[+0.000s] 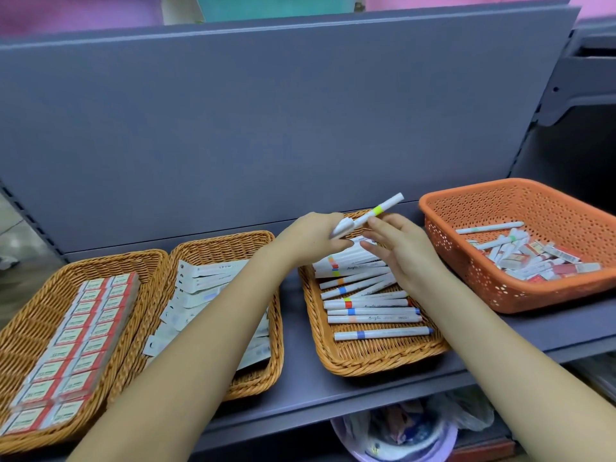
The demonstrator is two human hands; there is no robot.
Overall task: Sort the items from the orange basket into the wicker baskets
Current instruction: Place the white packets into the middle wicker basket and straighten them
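While the left hand [313, 238] grips a yellow-banded marker [368, 215] and the right hand [396, 248] hovers open, three wicker baskets [366, 356] hold sorted rows, yet the orange basket [493, 295] at the shelf's right end keeps many items.

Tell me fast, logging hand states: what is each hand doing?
Left hand: closed on the white marker.
Right hand: open, fingertips by that marker, holding nothing.

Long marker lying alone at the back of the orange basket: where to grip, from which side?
Grip the long marker mid-barrel, coming from above with fingers across its width. It lies flat and nearly left-right, apart from the pile, so its barrel is exposed; the orange basket walls block side approaches.
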